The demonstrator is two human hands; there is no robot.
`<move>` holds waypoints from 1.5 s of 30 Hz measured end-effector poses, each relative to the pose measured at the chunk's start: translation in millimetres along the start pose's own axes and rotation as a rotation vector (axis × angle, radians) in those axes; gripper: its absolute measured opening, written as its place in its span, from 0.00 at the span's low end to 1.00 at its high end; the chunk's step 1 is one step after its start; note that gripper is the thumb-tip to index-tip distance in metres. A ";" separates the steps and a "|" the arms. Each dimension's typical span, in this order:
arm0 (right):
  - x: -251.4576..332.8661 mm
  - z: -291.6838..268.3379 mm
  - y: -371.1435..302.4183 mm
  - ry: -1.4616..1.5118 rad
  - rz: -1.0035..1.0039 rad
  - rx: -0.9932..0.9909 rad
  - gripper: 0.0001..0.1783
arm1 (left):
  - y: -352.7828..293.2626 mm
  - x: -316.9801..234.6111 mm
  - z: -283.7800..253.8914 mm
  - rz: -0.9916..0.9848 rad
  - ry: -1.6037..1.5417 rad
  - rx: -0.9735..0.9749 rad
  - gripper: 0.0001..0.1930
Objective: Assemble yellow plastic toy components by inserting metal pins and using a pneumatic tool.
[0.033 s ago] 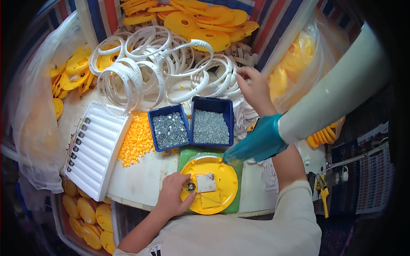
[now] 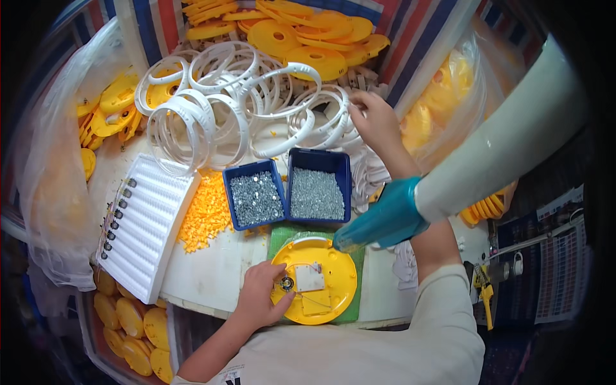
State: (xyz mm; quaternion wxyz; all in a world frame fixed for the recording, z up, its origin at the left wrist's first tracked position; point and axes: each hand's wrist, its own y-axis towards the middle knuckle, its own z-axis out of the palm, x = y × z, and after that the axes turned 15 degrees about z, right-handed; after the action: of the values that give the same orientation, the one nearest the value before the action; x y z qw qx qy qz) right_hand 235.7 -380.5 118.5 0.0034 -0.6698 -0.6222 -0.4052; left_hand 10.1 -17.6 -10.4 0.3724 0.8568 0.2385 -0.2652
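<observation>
A shallow yellow round housing (image 2: 343, 285) lies on a green mat (image 2: 353, 314) at the table's front. Inside it are a white square block (image 2: 310, 278), thin wires and a small round black-and-silver part (image 2: 287, 283). My left hand (image 2: 260, 292) grips the housing's left rim, thumb and forefinger on either side of that part. My right hand (image 2: 377, 125) is stretched to the far right of the heap, its curled fingers at the edge of a white plastic ring (image 2: 342, 119); their tips are partly hidden.
A white pipe (image 2: 500, 135) with a teal nozzle (image 2: 382, 218) slants over my right forearm. Two blue bins (image 2: 242, 226) of small metal parts stand behind the housing. Left are orange pieces (image 2: 204, 212) and a white foam tray (image 2: 147, 218). Yellow discs (image 2: 314, 61) lie at the back.
My right hand has shifted slightly left, closer to the white rings. My left hand and the yellow housing have hardly moved.
</observation>
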 end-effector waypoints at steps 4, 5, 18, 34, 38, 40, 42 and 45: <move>6.0 50.6 79.2 -0.449 -0.183 -0.138 0.17 | -4.2 0.6 -3.3 -0.026 -0.007 -0.012 0.33; 4.6 62.8 89.1 -0.434 -0.201 -0.150 0.17 | -3.9 -0.4 -4.1 -0.034 -0.022 -0.005 0.33; 23.2 4.1 151.3 -0.395 -0.013 -0.351 0.16 | 0.0 -3.7 -6.0 -0.057 -0.059 0.038 0.34; 132.4 -5.1 3.6 0.786 0.405 1.007 0.26 | 151.1 26.4 -77.7 -0.211 -1.090 -0.855 0.27; 96.4 6.2 36.6 -0.098 -0.253 -0.170 0.22 | 115.9 34.9 -95.8 -0.143 -1.115 -1.016 0.26; 70.6 24.5 47.7 -0.072 -0.280 -0.279 0.19 | 89.7 31.9 -94.7 -0.255 -1.145 -1.080 0.25; 48.7 32.2 53.8 0.068 0.034 0.284 0.17 | 70.8 29.9 -87.9 -0.288 -1.134 -1.074 0.25; 72.9 19.7 37.1 0.107 -0.025 0.237 0.15 | 36.0 34.4 -87.1 -0.333 -1.052 -1.035 0.25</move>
State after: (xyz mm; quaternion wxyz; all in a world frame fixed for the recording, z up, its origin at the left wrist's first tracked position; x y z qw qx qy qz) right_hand 269.8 -318.2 163.7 0.1105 -0.6344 -0.6729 -0.3639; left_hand 81.7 34.3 36.9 0.7469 0.2854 0.2497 -0.5462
